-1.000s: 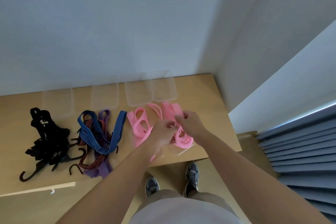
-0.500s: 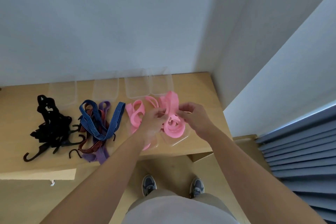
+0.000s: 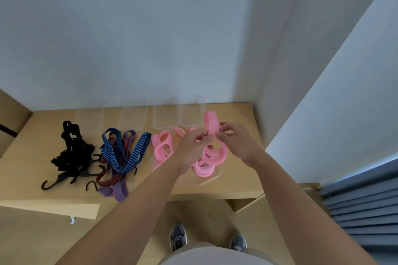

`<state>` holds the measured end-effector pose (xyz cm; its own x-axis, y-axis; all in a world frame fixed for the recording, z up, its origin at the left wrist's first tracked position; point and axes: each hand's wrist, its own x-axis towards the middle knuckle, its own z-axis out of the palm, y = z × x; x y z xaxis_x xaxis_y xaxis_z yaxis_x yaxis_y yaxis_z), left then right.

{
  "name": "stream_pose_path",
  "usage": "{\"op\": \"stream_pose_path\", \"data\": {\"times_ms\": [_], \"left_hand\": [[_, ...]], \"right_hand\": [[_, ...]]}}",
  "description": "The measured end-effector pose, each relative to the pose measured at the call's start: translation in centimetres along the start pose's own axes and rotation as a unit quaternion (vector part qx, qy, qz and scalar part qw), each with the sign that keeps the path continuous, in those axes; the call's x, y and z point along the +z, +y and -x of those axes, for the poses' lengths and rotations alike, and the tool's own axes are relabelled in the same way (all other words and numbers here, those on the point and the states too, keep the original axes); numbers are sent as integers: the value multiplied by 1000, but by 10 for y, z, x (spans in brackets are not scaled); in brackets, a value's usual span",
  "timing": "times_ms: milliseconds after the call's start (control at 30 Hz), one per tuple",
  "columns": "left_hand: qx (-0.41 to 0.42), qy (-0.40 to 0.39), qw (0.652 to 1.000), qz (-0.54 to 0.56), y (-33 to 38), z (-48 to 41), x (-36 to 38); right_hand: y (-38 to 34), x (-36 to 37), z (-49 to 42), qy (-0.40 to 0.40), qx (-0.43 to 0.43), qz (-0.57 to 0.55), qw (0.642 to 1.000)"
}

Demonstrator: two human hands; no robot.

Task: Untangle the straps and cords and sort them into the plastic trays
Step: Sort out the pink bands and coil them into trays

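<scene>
Five clear trays sit on the table (image 3: 237,117). Four back trays (image 3: 165,115) stand in a row along the wall, at 10 to 12 o'clock from the hands; all four look bare. The fifth, the front tray (image 3: 207,181), lies at 6 o'clock under the hands, by the table's near edge, and holds a pink coil (image 3: 210,162) of looped strap.

The left hand (image 3: 190,150) and right hand (image 3: 239,144) meet above that tray. Each pinches the same pink strap (image 3: 212,123) with curled fingers. Its loop stands up between them toward 12 o'clock, and its lower end runs down into the coil.

There are three heaps at 9 o'clock. Nearest are the loose pink straps (image 3: 161,148), just beside the left hand; I cannot tell whether they lie in a tray. Next is the striped pile (image 3: 123,157) of blue, red-black and purple cords with black hooks. Farthest is the black pile (image 3: 71,155), also hooked. How many cords each heap holds cannot be counted.

Two shoes (image 3: 178,235) show on the floor at 6 o'clock.
</scene>
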<state>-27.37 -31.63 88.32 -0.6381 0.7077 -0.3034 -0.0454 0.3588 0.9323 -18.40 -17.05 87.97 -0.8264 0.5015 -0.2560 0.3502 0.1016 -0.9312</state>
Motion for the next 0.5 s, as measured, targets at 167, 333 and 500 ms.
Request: {"op": "stream_pose_path", "data": {"times_ms": [167,333,500], "left_hand": [[41,13,998,37,28,-19,10],[48,15,998,48,65,-29,12],[63,19,992,-111,102,-38,-3]], "right_hand": [[-24,-19,-11,70,-59,89,992],[-51,-33,-15,113,-101,76,986],[-70,-44,-19,117,-128,-6,985]]}}
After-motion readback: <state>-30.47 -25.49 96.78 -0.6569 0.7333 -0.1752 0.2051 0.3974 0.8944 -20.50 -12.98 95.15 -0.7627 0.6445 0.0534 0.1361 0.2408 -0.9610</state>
